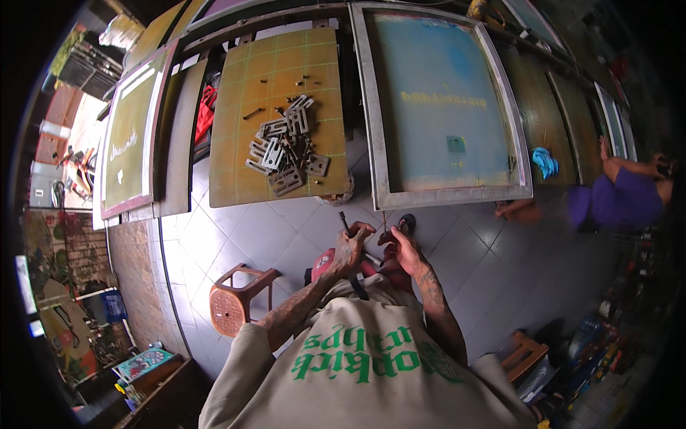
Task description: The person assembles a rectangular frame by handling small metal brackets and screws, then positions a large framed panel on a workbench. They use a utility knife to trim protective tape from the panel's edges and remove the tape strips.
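In front of my body, my left hand [350, 249] is closed around a dark, narrow bolt-like rod [344, 219] whose end sticks out past the fingers. My right hand [404, 252] is a short way to the right, its fingers pinched on a thin brownish stick-like piece [384, 220] too small to name. A pale, tube-like piece [373, 259] shows between the hands; I cannot tell what it belongs to. Beyond them, slotted metal brackets [272, 153] and dark bolts [306, 153] lie heaped on a yellowish board [236, 93] with green grid lines. Several loose bolts are scattered beside the heap.
Right of the board lies a framed printing screen [377, 143]; another framed screen [128, 157] is at the left. A brown plastic stool [230, 309] stands on the tiled floor at my left. A blue cloth [545, 163] and a person in purple [622, 196] are at the right.
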The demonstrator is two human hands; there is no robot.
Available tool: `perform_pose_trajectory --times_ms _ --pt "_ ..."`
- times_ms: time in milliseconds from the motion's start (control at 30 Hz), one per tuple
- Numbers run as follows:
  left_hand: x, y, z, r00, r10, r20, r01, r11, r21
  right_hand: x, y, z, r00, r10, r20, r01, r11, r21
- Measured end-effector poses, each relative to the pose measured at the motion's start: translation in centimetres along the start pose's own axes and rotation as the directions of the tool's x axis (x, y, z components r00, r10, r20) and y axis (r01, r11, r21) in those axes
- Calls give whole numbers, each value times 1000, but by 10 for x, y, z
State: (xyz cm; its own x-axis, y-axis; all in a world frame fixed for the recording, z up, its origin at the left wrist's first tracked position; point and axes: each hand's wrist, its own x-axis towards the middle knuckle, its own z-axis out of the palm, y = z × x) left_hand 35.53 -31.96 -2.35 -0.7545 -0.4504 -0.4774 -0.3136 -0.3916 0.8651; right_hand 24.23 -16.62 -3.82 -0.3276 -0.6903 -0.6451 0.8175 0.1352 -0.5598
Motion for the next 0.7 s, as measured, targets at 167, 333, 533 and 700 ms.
perform_pose_trajectory --times_ms 167,333,533,700 --pt "10 -4 9 999 25 -27 -28 990 -136 -13 9 26 997 79 -10 -70 922 380" --pt "15 6 22 996 72 -54 -73 997 -9 -5 27 22 991 -8 133 -65 841 538" --pt "11 18 23 997 -77 -10 76 994 -78 3 32 34 989 -7 147 -93 745 661" --pt "28 -10 21 1000 8 -3 -8 1000 -22 -5 22 58 993 20 -118 62 761 646"
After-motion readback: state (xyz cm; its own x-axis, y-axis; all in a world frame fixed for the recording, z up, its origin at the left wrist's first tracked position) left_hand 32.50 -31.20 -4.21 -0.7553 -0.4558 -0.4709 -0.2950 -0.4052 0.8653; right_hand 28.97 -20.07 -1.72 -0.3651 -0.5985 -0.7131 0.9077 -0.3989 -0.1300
